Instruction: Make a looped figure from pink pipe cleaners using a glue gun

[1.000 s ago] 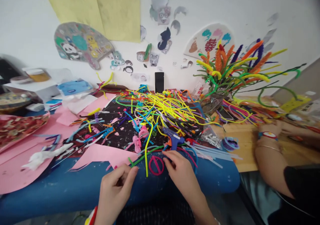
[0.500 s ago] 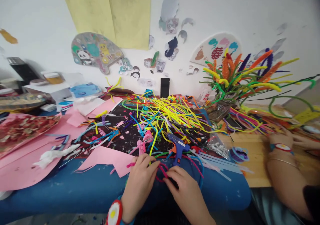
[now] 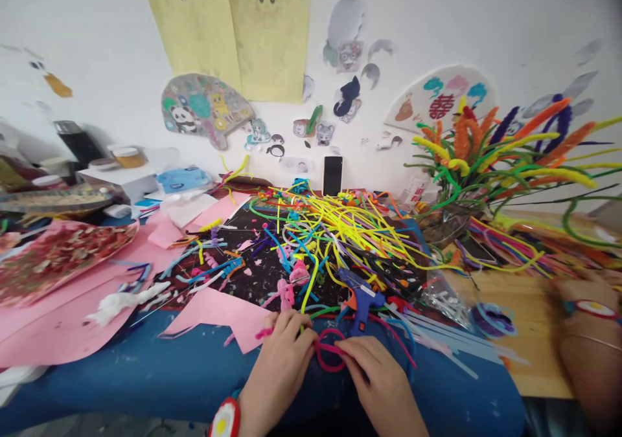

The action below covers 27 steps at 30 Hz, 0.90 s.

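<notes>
Between my hands is a magenta pipe cleaner (image 3: 332,368) bent into a ring, with a strand crossing its middle. My left hand (image 3: 284,362) pinches its left side, and a bit of magenta fuzzy stem sticks out past the knuckles. On the other side my right hand (image 3: 381,375) grips the ring and the crossing strand between thumb and fingertips. A blue glue gun (image 3: 360,300) lies just beyond my right hand. Pink twisted pipe-cleaner pieces (image 3: 286,289) lie beyond my left fingers.
Yellow pipe cleaners (image 3: 350,223) heap on the dark mat. Cut pink paper (image 3: 214,317) lies at left, near a plate of red scraps (image 3: 72,256). A vase of pipe-cleaner flowers (image 3: 444,223) and glue sticks (image 3: 437,333) stand or lie right. A co-worker's arm (image 3: 590,340) reaches in.
The view has shifted left, so things sit farther right. The magenta ring now shows more fully between my hands. The co-worker's arm is nearer the right edge.
</notes>
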### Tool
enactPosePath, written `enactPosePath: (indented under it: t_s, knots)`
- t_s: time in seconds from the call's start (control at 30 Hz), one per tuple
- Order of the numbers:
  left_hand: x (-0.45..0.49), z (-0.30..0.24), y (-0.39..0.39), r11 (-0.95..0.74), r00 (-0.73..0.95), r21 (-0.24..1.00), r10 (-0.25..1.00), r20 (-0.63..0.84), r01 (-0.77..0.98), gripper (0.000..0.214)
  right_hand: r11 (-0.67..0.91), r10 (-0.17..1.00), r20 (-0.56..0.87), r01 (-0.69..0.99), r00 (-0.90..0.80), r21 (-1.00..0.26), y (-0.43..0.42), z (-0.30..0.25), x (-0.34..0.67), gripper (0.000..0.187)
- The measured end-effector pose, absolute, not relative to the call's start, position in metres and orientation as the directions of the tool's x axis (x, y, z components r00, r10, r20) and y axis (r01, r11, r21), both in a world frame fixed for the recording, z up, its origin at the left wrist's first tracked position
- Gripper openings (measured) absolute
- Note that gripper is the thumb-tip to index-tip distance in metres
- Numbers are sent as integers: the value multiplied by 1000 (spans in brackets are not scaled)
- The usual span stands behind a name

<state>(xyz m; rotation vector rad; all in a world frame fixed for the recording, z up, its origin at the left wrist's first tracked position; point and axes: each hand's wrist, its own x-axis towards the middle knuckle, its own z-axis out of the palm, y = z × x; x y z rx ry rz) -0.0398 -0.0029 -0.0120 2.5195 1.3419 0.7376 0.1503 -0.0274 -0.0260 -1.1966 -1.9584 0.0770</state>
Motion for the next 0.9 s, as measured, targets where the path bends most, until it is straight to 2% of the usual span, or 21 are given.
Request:
enactPosePath:
  t_s: [0.1, 0.23, 0.5, 0.57, 0.67, 0.73, 0.83, 0.9]
  knots:
    - [-41, -10, -2, -565, 461, 348, 820, 339, 748, 14, 528, 759, 619, 747, -202, -404, -25, -31, 150, 18]
    - [-44, -10, 1, -560, 474, 314, 824, 310, 767, 11, 456, 755, 641, 810, -134, -368, -23, -38, 150, 23]
    - [-40, -9, 5, -577, 490, 302, 811, 319, 759, 11, 357, 780, 625, 839, -26, -411, -25, -40, 149, 21]
    - [-42, -9, 4, -588, 475, 352, 804, 358, 729, 11, 354, 786, 617, 836, -23, -420, -27, -36, 148, 17]
    - [-58, -7, 3, -593, 402, 421, 791, 461, 686, 22, 351, 769, 639, 828, 12, -438, -30, -34, 145, 10]
    - [-75, -5, 4, -575, 323, 419, 782, 533, 702, 24, 329, 760, 647, 824, 59, -461, -32, -37, 140, 12]
    - [-103, -1, 9, -501, 179, 381, 756, 629, 777, 15, 304, 772, 631, 824, 81, -478, -35, -42, 125, 17]
    - [-112, 1, 10, -487, 146, 378, 743, 653, 787, 12, 313, 769, 634, 818, 80, -483, -36, -42, 117, 18]
